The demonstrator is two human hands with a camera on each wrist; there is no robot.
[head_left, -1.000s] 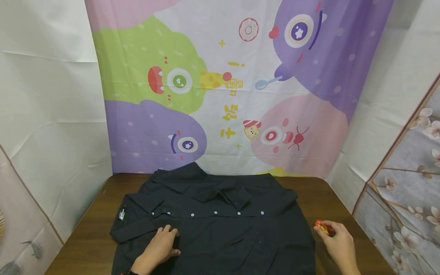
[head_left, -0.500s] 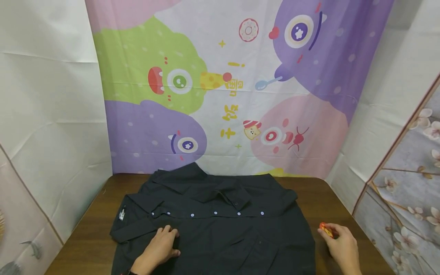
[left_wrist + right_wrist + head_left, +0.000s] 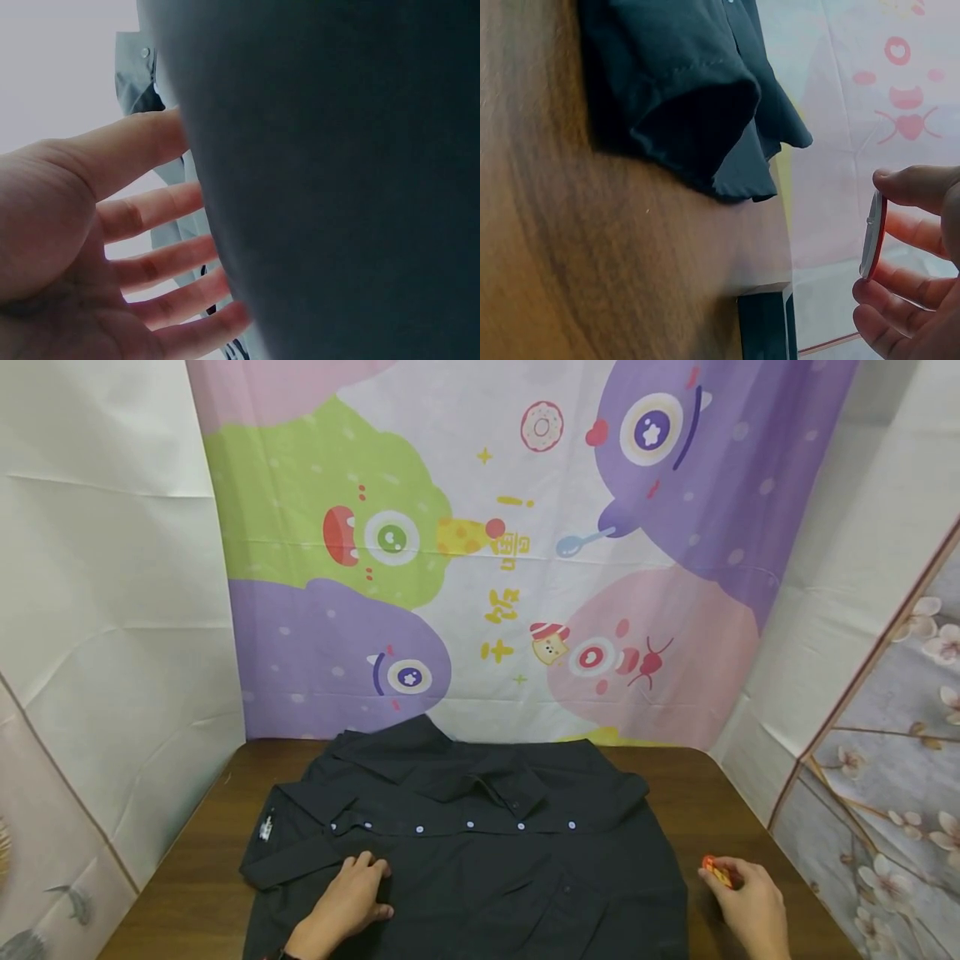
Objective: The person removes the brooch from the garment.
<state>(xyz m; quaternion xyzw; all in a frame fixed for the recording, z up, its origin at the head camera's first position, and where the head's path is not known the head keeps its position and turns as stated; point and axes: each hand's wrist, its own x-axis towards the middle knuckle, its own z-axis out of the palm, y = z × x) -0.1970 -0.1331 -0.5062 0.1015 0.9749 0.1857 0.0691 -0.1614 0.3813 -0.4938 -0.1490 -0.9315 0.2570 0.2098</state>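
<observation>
A black button-up shirt lies spread flat on a brown wooden table, its row of pale buttons running across the middle. My left hand rests flat on the shirt near its left side, fingers straight; in the left wrist view those fingers press against the dark cloth. My right hand is on the table just right of the shirt and pinches a small flat red-and-yellow object. In the right wrist view it is a thin red-rimmed disc between thumb and fingers.
A colourful cartoon cloth hangs behind the table. White sheets close in the left and right sides, with a floral panel at the far right. Bare wood shows along the table's left and right edges.
My right hand has drifted slightly right and toward me with the small red object. The left hand and the shirt have not moved.
</observation>
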